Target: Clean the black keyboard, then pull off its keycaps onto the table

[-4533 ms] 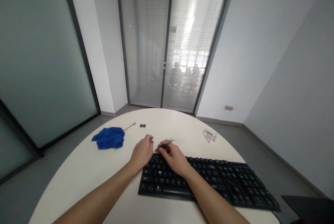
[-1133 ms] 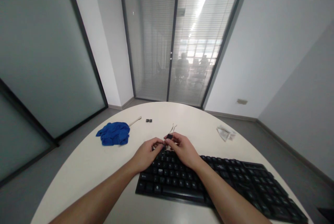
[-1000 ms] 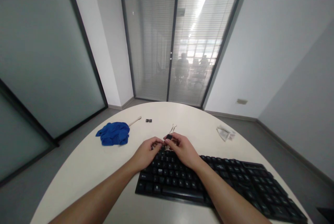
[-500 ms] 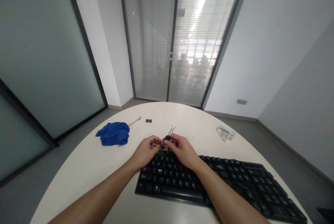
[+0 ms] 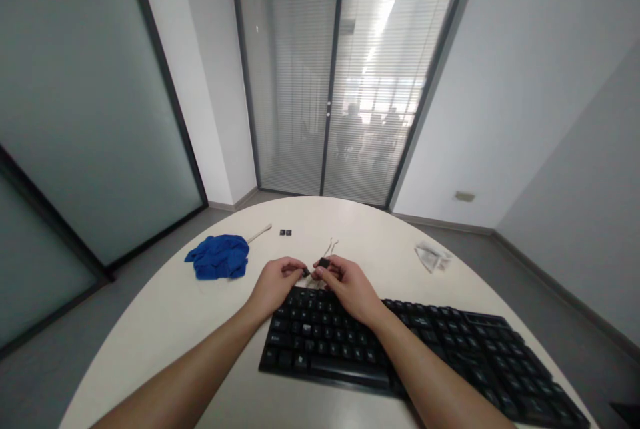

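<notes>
Just past the top edge of a black keyboard (image 5: 350,370), my two hands are close together. My left hand (image 5: 274,284) pinches a small black keycap (image 5: 306,271) between thumb and fingertips. In my right hand (image 5: 350,285) is a keycap puller (image 5: 324,262) with a black grip, its thin wire prongs pointing away from me. More wire shows faintly below the fingers, close to the keycap, and the two look apart. The keyboard lies flat, partly covered by my right hand and forearm.
Two loose keycaps (image 5: 285,232) sit side by side farther back on the round table (image 5: 165,342). To their left lies a crumpled blue cloth (image 5: 218,257), with a pale thin-handled brush (image 5: 260,233) sticking out behind it. A crumpled whitish packet (image 5: 433,256) rests at the right.
My left hand has drawn slightly left, away from the right, and the keycap in its fingers now shows clearly. My right hand with the puller has hardly moved.
</notes>
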Demonstrator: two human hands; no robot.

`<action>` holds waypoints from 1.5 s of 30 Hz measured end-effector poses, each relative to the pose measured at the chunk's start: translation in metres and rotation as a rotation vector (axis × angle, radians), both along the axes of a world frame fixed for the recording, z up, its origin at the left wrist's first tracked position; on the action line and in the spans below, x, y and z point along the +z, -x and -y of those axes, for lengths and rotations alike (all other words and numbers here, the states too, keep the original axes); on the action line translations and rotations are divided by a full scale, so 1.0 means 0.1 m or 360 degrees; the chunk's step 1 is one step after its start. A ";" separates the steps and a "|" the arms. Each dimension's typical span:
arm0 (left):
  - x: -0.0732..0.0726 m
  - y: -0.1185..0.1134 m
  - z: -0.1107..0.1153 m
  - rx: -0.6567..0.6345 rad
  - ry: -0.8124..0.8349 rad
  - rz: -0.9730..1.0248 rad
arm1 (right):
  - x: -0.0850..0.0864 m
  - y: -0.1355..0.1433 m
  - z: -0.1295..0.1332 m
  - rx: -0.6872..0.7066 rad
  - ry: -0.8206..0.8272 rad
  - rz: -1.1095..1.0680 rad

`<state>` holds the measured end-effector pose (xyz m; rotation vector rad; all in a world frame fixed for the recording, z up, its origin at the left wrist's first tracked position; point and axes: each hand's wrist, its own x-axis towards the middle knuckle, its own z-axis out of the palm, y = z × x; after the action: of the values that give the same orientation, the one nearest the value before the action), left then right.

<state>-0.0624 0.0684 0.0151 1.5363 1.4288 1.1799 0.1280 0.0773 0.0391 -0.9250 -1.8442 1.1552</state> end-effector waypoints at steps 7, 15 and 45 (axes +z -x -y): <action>-0.05 0.21 -0.03 0.0115 -0.0123 -0.0484 | -0.01 0.01 0.00 0.0008 0.0058 -0.0054; -0.04 0.21 -0.04 0.0041 -0.0216 -0.0606 | 0.02 0.02 0.01 0.0026 0.0050 -0.0087; 0.25 0.12 -0.97 0.0103 -0.0410 -0.1636 | -0.05 0.03 0.00 0.0086 0.0111 -0.0214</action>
<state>-0.0740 0.1653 0.0406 2.4814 1.9984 0.5893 0.1249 0.0774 0.0344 -0.8196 -1.7396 1.2903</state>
